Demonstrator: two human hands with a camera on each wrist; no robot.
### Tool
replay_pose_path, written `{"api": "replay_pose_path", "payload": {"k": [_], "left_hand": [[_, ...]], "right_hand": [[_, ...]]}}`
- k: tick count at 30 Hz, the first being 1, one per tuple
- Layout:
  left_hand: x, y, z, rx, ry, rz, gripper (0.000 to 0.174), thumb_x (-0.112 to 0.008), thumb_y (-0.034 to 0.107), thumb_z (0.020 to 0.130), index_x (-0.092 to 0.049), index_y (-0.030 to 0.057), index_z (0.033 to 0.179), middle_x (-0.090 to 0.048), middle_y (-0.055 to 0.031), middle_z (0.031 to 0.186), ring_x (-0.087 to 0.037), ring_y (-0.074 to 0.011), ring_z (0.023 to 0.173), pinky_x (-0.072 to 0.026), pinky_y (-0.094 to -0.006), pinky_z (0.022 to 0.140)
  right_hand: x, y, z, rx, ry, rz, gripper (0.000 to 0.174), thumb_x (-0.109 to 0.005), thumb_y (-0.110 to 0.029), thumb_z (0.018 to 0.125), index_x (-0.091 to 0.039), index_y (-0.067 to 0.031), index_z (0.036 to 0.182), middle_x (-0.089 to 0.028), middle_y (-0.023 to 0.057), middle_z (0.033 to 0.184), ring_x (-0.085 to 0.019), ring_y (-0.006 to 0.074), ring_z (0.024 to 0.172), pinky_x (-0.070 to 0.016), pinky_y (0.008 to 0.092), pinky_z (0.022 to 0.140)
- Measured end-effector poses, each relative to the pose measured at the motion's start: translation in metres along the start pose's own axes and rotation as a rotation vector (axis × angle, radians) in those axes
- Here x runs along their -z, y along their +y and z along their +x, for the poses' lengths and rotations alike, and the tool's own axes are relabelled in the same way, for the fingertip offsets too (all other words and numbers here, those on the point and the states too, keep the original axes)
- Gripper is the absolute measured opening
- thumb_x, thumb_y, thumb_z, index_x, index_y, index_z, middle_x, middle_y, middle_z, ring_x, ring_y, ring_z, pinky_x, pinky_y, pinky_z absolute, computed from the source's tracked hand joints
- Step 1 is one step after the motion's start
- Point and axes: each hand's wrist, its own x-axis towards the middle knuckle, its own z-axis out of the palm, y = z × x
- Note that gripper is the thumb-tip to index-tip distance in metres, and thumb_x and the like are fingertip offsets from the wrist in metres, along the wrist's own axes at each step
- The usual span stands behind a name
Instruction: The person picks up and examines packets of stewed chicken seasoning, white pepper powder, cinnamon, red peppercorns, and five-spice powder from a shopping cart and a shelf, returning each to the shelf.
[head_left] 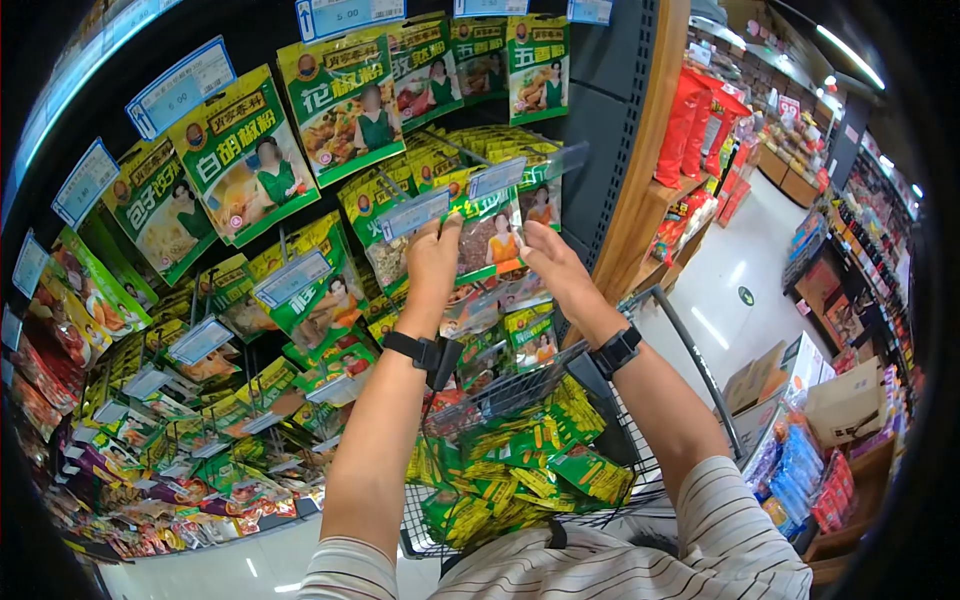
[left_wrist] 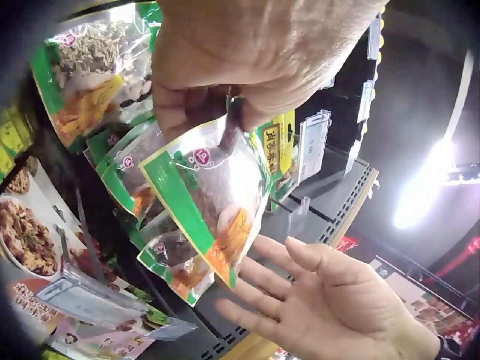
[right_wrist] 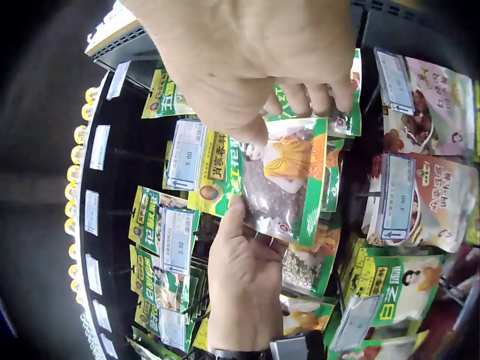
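Note:
My left hand [head_left: 433, 265] pinches a green-and-yellow spice packet [right_wrist: 274, 191] with a clear window full of dark reddish-brown pieces. In the right wrist view its thumb lies across the packet's front. My right hand [head_left: 562, 270] is at the packet's right edge. The left wrist view shows that right hand [left_wrist: 330, 304] palm up, fingers stretched out and fingertips right at the packet's lower edge. More packets of the same kind hang close behind, and one with pale dried flakes [left_wrist: 101, 67] hangs beside them.
Rows of hanging seasoning packets [head_left: 245, 160] with price tags [head_left: 292, 277] fill the rack. Below my arms stands a shopping cart [head_left: 645, 465] holding a heap of green-yellow packets [head_left: 540, 455]. A wooden shelf end [head_left: 635, 140] borders the rack on the right, with an aisle [head_left: 725, 280] beyond.

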Motion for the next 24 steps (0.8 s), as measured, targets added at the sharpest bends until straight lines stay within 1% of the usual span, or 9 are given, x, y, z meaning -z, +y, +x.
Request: {"api": "replay_pose_path", "payload": {"k": [7, 9, 11, 12, 15, 18, 21, 22, 24], "left_hand": [[0.001, -0.001, -0.003, -0.022, 0.018, 0.056, 0.043, -0.058, 0.036, 0.097, -0.058, -0.0054, 0.084, -0.053, -0.0169, 0.064, -0.048, -0.0266, 0.058, -0.0397, -0.0441, 0.060], [0.001, -0.002, -0.004, 0.003, 0.004, 0.054, 0.042, -0.058, 0.036, 0.096, -0.058, -0.0051, 0.084, -0.052, -0.0147, 0.064, -0.047, -0.0232, 0.059, -0.0394, -0.0426, 0.060], [0.001, 0.001, -0.007, 0.092, -0.059, 0.021, 0.041, -0.061, 0.036, 0.095, -0.057, -0.0034, 0.081, -0.048, -0.0081, 0.063, -0.042, -0.0149, 0.061, -0.0380, -0.0394, 0.059], [-0.004, -0.003, -0.008, 0.012, -0.002, -0.056, 0.043, -0.060, 0.034, 0.095, -0.049, -0.0019, 0.075, -0.039, -0.0056, 0.059, -0.033, -0.0135, 0.058, -0.0321, -0.0390, 0.054], [-0.009, -0.012, -0.006, -0.046, 0.040, -0.070, 0.040, -0.059, 0.032, 0.096, -0.051, -0.0021, 0.077, -0.040, -0.0070, 0.060, -0.033, -0.0152, 0.058, -0.0333, -0.0388, 0.055], [-0.006, -0.008, -0.008, -0.067, 0.051, -0.081, 0.039, -0.059, 0.031, 0.097, -0.052, -0.0024, 0.079, -0.042, -0.0088, 0.060, -0.035, -0.0162, 0.056, -0.0342, -0.0399, 0.055], [0.003, -0.005, -0.010, -0.052, 0.004, -0.029, 0.038, -0.058, 0.032, 0.097, -0.055, -0.0030, 0.083, -0.046, -0.0108, 0.060, -0.038, -0.0167, 0.055, -0.0354, -0.0407, 0.055], [0.003, -0.004, -0.011, -0.091, 0.014, -0.031, 0.038, -0.058, 0.032, 0.097, -0.054, -0.0029, 0.082, -0.046, -0.0110, 0.060, -0.038, -0.0167, 0.055, -0.0354, -0.0409, 0.055], [0.004, -0.002, -0.012, -0.166, 0.036, -0.035, 0.039, -0.058, 0.031, 0.098, -0.054, -0.0026, 0.080, -0.046, -0.0114, 0.060, -0.039, -0.0168, 0.055, -0.0352, -0.0411, 0.055]], "right_hand": [[-0.004, -0.002, 0.001, 0.148, 0.040, -0.102, 0.055, -0.054, -0.021, 0.097, -0.037, -0.0015, 0.147, -0.043, 0.0175, 0.148, -0.039, 0.0290, 0.139, -0.0325, 0.0398, 0.113], [-0.007, -0.008, 0.003, 0.210, 0.057, -0.146, 0.052, -0.053, -0.019, 0.096, -0.041, -0.0046, 0.145, -0.046, 0.0173, 0.145, -0.040, 0.0302, 0.138, -0.0333, 0.0409, 0.113], [-0.010, -0.019, 0.002, 0.241, 0.070, -0.246, 0.051, -0.053, -0.018, 0.096, -0.044, -0.0063, 0.144, -0.047, 0.0158, 0.144, -0.042, 0.0296, 0.137, -0.0350, 0.0401, 0.112], [-0.012, -0.024, 0.002, 0.258, 0.076, -0.296, 0.050, -0.054, -0.017, 0.095, -0.045, -0.0071, 0.144, -0.047, 0.0151, 0.144, -0.042, 0.0293, 0.137, -0.0359, 0.0398, 0.111], [-0.017, -0.031, 0.009, 0.371, 0.101, -0.508, 0.049, -0.054, -0.017, 0.095, -0.047, -0.0081, 0.142, -0.048, 0.0147, 0.143, -0.045, 0.0297, 0.135, -0.0378, 0.0386, 0.109], [-0.018, -0.031, 0.017, 0.465, 0.116, -0.618, 0.050, -0.055, -0.019, 0.096, -0.046, -0.0046, 0.143, -0.050, 0.0160, 0.142, -0.046, 0.0290, 0.134, -0.0378, 0.0374, 0.109], [-0.022, -0.039, 0.026, 0.353, 0.110, -0.187, 0.050, -0.056, -0.020, 0.096, -0.045, 0.0016, 0.140, -0.051, 0.0180, 0.140, -0.046, 0.0281, 0.134, -0.0364, 0.0376, 0.110], [-0.022, -0.048, 0.024, 0.291, 0.123, -0.100, 0.052, -0.059, -0.021, 0.095, -0.045, 0.0061, 0.138, -0.053, 0.0189, 0.138, -0.049, 0.0260, 0.131, -0.0373, 0.0365, 0.109], [-0.018, -0.058, 0.024, 0.200, 0.117, 0.080, 0.053, -0.060, -0.022, 0.094, -0.046, 0.0054, 0.137, -0.053, 0.0180, 0.137, -0.050, 0.0242, 0.128, -0.0385, 0.0358, 0.107]]}}
